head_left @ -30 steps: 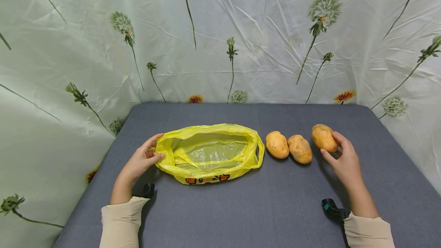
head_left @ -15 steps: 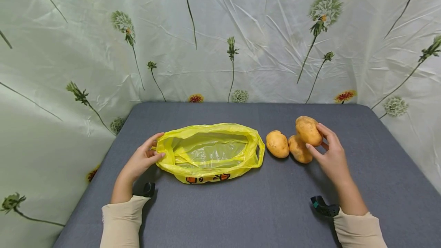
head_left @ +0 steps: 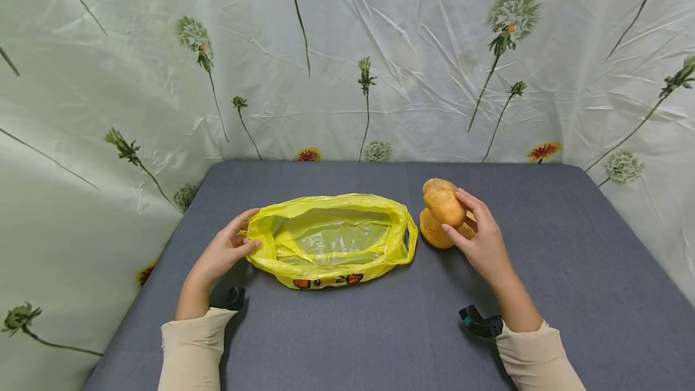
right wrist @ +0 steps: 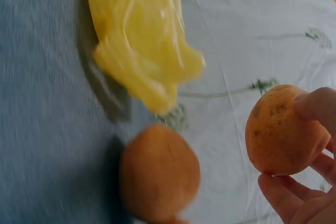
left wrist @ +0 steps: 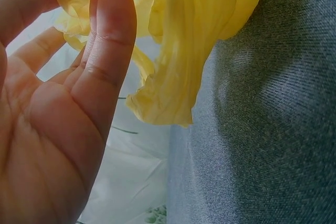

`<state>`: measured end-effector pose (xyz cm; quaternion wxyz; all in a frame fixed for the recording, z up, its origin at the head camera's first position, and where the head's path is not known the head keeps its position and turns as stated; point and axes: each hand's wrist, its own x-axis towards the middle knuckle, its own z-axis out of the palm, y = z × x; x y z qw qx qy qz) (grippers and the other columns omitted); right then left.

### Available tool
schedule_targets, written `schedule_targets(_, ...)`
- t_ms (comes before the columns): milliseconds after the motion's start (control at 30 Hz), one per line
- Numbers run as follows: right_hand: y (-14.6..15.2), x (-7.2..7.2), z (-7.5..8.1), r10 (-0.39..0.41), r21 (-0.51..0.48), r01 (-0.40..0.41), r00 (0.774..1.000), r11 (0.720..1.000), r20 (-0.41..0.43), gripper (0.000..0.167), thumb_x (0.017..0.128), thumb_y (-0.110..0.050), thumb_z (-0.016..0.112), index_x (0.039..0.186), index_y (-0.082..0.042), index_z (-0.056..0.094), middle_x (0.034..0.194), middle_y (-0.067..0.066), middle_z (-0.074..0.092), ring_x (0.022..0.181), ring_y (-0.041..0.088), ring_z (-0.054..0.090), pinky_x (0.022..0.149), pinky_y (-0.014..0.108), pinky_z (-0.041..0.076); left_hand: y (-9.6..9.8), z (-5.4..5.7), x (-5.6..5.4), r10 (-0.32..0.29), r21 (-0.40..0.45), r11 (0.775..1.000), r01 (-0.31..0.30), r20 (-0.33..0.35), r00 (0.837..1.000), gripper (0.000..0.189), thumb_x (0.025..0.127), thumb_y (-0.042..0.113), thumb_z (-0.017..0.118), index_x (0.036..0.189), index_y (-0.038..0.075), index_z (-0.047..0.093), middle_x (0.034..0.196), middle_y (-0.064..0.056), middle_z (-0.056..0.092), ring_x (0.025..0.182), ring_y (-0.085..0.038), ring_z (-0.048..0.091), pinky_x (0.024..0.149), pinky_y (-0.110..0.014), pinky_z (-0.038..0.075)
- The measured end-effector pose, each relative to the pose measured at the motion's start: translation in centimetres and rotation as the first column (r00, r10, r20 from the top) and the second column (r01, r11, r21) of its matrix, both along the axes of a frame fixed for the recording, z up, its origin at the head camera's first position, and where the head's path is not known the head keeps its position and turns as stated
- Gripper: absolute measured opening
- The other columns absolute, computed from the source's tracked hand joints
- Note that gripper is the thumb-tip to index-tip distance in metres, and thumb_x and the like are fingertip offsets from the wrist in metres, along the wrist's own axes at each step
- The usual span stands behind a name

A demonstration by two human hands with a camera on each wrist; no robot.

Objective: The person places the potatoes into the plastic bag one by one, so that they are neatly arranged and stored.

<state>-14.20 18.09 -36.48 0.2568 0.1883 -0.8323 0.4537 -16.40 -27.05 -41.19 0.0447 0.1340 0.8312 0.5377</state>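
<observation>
A yellow plastic bag (head_left: 326, 203) lies on the table with its mouth spread wide, and its inside shows bare. My left hand (head_left: 219, 255) holds the bag's left end, thumb on the near side and fingers behind; in the left wrist view the thumb (left wrist: 113, 30) lies against the crumpled plastic. Raised above the table, a tan potato (head_left: 442, 201) is pinched between the thumb and fingertips of my right hand (head_left: 485, 246). Beneath it, a second potato (head_left: 431, 231) rests just right of the bag. A third potato (head_left: 467, 231) is mostly hidden behind the right hand.
The dark grey cloth-covered table (head_left: 353, 343) reaches back to a pale curtain (head_left: 336, 35) printed with dandelions. Black wrist cameras sit on both wrists, close over the tabletop.
My right hand has carried its potato leftward, past the third potato to over the second one beside the bag. The left hand and the bag have stayed in place.
</observation>
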Motion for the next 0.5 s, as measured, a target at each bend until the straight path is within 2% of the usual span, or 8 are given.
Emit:
schedule_targets(67, -0.5, -0.5, -0.7, 0.043, -0.009, -0.043, 0.999, 0.999, -0.001, 0.059, 0.068, 0.018, 0.068, 0.121, 0.015, 0.043, 0.126, 0.027, 0.04, 0.112, 0.035, 0.042, 0.084, 0.011, 0.036, 0.0, 0.0, 0.0, 0.0, 0.001, 1.0, 0.0, 0.003, 1.0, 0.064, 0.085, 0.006, 0.062, 0.139, 0.009, 0.028, 0.11, -0.022, 0.04, 0.07, -0.015, 0.051, 0.059, -0.025, 0.045)
schedule_targets(200, -2.2, -0.7, -1.2, 0.126, -0.026, -0.125, 0.992, 0.992, 0.019, 0.06, 0.068, 0.017, 0.068, 0.122, 0.013, 0.043, 0.128, 0.027, 0.039, 0.114, 0.034, 0.041, 0.085, 0.013, 0.037, 0.0, 0.1, 0.1, -0.001, 0.005, 1.0, 0.001, 0.008, 1.0, 0.064, 0.085, 0.005, 0.061, 0.139, 0.009, 0.028, 0.11, -0.022, 0.04, 0.069, -0.015, 0.051, 0.059, -0.026, 0.045)
schedule_targets(300, -3.8, -0.1, -0.6, 0.164, -0.017, -0.164, 0.985, 0.986, 0.055, 0.058, 0.07, 0.016, 0.067, 0.123, 0.013, 0.042, 0.128, 0.028, 0.038, 0.114, 0.036, 0.041, 0.086, 0.024, 0.041, 0.0, 0.1, 0.1, -0.004, 0.006, 1.0, 0.004, 0.008, 1.0, 0.064, 0.085, 0.005, 0.061, 0.139, 0.009, 0.028, 0.11, -0.022, 0.04, 0.069, -0.015, 0.051, 0.059, -0.026, 0.045)
schedule_targets(433, -5.3, -0.1, -0.8, 0.209, -0.002, -0.209, 0.975, 0.978, 0.078, 0.057, 0.073, 0.013, 0.067, 0.124, 0.011, 0.043, 0.129, 0.026, 0.039, 0.115, 0.035, 0.041, 0.084, 0.043, 0.042, 0.0, 0.1, 0.1, -0.005, 0.004, 1.0, 0.005, 0.007, 1.0, 0.064, 0.085, 0.005, 0.061, 0.139, 0.009, 0.028, 0.11, -0.022, 0.04, 0.069, -0.015, 0.051, 0.059, -0.025, 0.045)
schedule_targets(500, -6.0, -0.2, -0.9, 0.232, -0.005, -0.232, 0.97, 0.973, 0.078, 0.055, 0.073, 0.013, 0.066, 0.123, 0.01, 0.043, 0.129, 0.026, 0.039, 0.116, 0.035, 0.041, 0.083, 0.045, 0.042, 0.0, 0.0, 0.0, -0.005, 0.004, 1.0, 0.005, 0.006, 1.0, 0.064, 0.085, 0.006, 0.061, 0.139, 0.009, 0.028, 0.109, -0.022, 0.04, 0.069, -0.015, 0.051, 0.059, -0.025, 0.045)
